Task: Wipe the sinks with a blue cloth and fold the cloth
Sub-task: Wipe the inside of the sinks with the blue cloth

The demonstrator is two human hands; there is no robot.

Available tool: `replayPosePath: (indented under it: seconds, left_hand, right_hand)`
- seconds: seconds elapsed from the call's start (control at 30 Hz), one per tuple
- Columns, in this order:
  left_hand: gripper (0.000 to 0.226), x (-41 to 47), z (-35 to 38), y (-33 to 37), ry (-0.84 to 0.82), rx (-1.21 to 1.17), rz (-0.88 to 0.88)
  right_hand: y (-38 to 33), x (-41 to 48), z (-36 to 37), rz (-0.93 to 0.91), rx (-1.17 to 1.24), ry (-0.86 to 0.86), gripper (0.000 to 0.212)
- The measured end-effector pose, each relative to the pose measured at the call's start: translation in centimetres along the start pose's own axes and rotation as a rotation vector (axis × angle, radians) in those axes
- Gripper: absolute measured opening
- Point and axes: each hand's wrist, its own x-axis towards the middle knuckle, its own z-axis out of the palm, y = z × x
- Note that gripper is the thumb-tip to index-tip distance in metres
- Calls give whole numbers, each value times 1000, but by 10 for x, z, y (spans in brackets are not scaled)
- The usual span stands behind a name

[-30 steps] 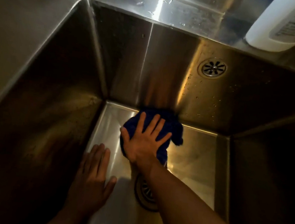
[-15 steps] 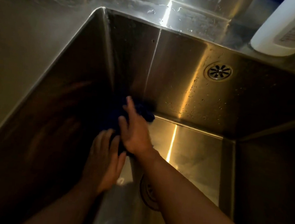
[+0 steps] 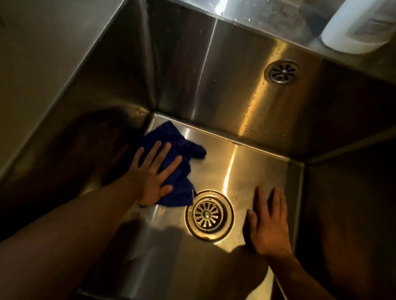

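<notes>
Head view: left hand [image 3: 155, 172] flat, fingers spread, pressing blue cloth [image 3: 167, 153] onto sink [image 3: 252, 161] floor at far-left corner, just beside drain [image 3: 209, 215]. Right hand [image 3: 268, 225] flat, empty, right of drain. Wiping step; next probably sweep rightward.

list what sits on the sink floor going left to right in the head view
left hand pressing flat on the blue cloth → floor drain → right hand flat on the bare steel

Two bare forearms, no sleeves visible.
</notes>
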Motion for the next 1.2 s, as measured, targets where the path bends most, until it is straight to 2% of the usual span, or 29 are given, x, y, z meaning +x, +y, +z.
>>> replayPosePath:
  seconds: [0.13, 0.23, 0.33, 0.43, 0.83, 0.93, 1.0, 1.03, 1.13, 1.2]
  left_hand:
    - [79, -58, 19, 10, -92, 78, 131]
    - [82, -96, 19, 17, -57, 196, 265]
    - [77, -127, 30, 26, -342, 249, 381]
    - [75, -153, 39, 34, -471, 267, 460]
    - [69, -157, 32, 42, -535, 216, 459]
    - [69, -155, 38, 44, -434, 212, 434]
    - [67, -158, 49, 45, -199, 233, 412]
    - [74, -160, 54, 46, -164, 240, 361]
    - [125, -154, 65, 57, -59, 148, 286]
    - [137, -144, 73, 67, 68, 97, 267]
  right_hand:
    - [2, 2, 10, 31, -11, -62, 60]
    - [4, 4, 9, 53, 2, -149, 62]
    - [5, 6, 4, 61, 0, -254, 65]
    - [6, 6, -2, 47, -21, -332, 71]
    - [-1, 3, -3, 45, -51, -363, 73]
    - [-2, 3, -5, 53, -63, -385, 73]
    - [-2, 3, -6, 49, -60, -380, 72]
    - [-3, 2, -6, 48, -60, -375, 72]
    - [-4, 2, -6, 47, -59, -372, 72]
    - [-5, 2, -7, 46, -65, -367, 72]
